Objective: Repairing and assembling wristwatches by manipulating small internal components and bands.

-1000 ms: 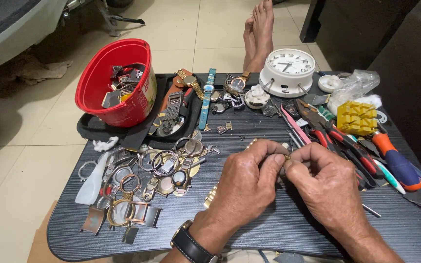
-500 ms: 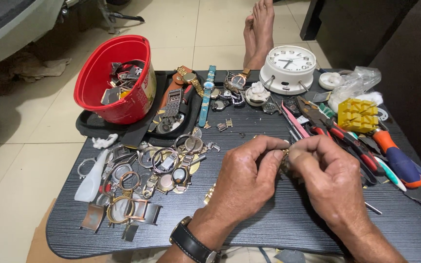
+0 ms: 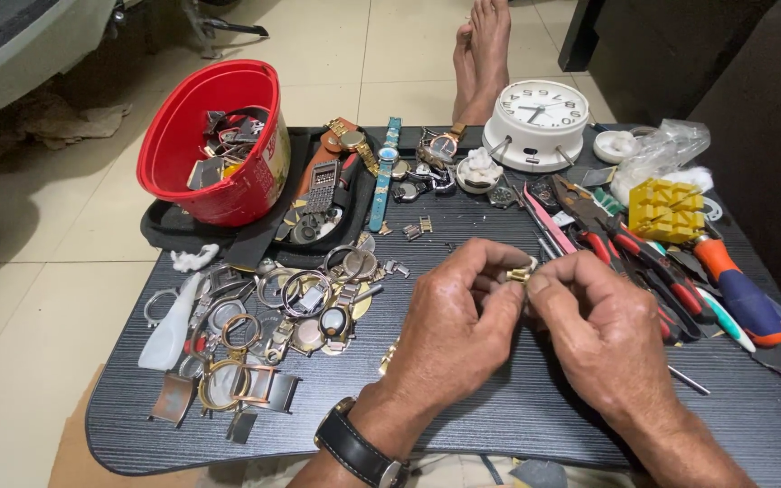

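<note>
Your left hand (image 3: 458, 316) and right hand (image 3: 603, 334) meet fingertip to fingertip, both pinching a small gold watch part (image 3: 519, 274) above the table (image 3: 517, 425). It sits right between them, equally near both; its long axis is hidden.

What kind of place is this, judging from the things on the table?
Probably a small watch repair spot, perhaps at home: a low dark table on a tiled floor holds a heap of watch cases, a red bucket of parts, and hand tools. Both hands pinch a small metal piece.
</note>
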